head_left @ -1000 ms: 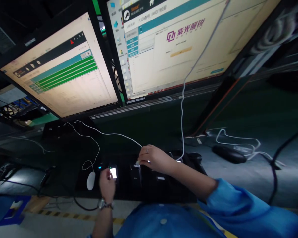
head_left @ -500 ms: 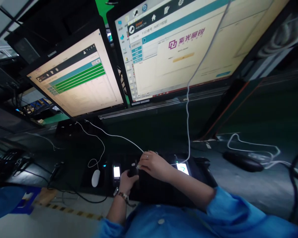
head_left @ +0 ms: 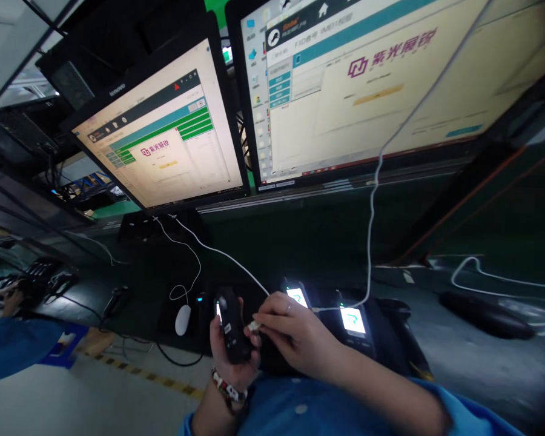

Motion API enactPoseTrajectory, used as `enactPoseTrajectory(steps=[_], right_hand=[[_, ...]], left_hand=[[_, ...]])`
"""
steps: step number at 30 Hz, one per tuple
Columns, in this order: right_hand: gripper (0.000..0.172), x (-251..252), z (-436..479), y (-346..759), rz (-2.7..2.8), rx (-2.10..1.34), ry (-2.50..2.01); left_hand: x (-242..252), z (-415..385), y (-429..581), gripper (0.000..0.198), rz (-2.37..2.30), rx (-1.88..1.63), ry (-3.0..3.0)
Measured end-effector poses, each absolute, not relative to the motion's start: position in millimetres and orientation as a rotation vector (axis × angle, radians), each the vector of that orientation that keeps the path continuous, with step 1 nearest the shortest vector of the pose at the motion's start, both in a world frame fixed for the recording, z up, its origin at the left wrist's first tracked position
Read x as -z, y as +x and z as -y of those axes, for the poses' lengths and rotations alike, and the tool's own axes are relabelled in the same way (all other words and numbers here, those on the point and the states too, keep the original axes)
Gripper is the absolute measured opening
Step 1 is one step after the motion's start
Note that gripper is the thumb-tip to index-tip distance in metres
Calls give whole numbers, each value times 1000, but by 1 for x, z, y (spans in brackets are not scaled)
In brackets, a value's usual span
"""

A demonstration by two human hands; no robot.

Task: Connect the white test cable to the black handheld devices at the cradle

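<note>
Small black handset (head_left: 231, 330) is held upright above the near edge of the surface (head_left: 458, 357), with left hand (head_left: 231, 370) fingers wrapped shut around its lower half. White cable plug (head_left: 254, 326) is pinched in right hand (head_left: 295, 336) fingers at the handset's edge. Handset is judged light, rigid and slick-cased, best gripped by its long edges. Plug is best held by its body, not the limp cord.
</note>
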State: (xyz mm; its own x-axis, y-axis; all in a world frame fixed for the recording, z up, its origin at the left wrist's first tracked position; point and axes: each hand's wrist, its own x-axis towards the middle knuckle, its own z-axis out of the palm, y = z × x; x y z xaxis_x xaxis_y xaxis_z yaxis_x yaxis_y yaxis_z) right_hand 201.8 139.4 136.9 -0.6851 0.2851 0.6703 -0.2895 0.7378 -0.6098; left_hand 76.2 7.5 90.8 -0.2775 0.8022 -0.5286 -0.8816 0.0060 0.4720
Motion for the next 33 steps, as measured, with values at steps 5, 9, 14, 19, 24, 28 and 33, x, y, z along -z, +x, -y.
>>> enactPoseTrajectory(steps=[5,9,14,19,24,28,33], right_hand=[[24,-147,-136,206,2278,-919,28],[26,-149,-138,205,2378,-898,1],[23,-144,-139,197,2600,-728,-146],[18,-136,-144,186,2736,-705,-175],[19,-130,-150,179,2741,-744,-86],[24,-124,-153,177,2731,-708,14],[27,-132,-152,184,2726,-793,122]], left_hand=[[-87,-6,79,80,-825,-1557,36],[-83,-12,79,51,-736,-1649,52],[-80,-25,81,45,-878,-1828,-76],[-63,-31,80,51,-960,-1891,-109],[-55,-33,65,58,-908,-1714,-37],[-56,-31,60,62,-903,-1684,-47],[-55,-32,64,62,-904,-1674,-111]])
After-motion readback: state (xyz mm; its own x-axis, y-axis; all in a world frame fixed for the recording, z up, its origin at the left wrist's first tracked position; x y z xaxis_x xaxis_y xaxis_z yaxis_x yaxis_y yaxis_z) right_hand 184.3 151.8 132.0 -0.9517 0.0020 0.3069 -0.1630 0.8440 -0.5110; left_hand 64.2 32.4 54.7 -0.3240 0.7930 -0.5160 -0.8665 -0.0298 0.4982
